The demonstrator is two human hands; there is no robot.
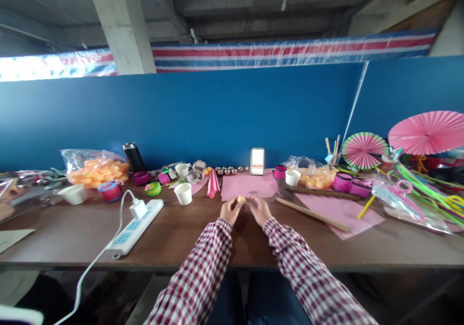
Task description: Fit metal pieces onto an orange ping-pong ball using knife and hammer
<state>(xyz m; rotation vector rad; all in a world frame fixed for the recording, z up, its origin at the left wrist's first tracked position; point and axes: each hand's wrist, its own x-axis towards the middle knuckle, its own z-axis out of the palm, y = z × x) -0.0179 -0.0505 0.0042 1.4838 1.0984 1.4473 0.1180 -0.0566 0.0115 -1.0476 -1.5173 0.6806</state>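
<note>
My left hand (231,211) is closed, pinching a small orange ball (241,199) at its fingertips. Close beside it, my right hand (260,211) has its fingers loosely bent and apart, with nothing visible in them. Both hands are over the brown table (203,238), at the near edge of a pink paper sheet (239,187). A small dark patch shows on that sheet beyond my fingers. Behind the sheet stands a white upright panel (257,160), its picture blurred out.
White paper cups (183,194) stand left of the sheet. A power strip (139,226) lies nearer, its cord trailing off the edge. Bags of orange balls (97,170) sit on both sides. To the right are a wooden stick (313,215) and paper fans (364,150). Another person's hand (5,199) shows far left.
</note>
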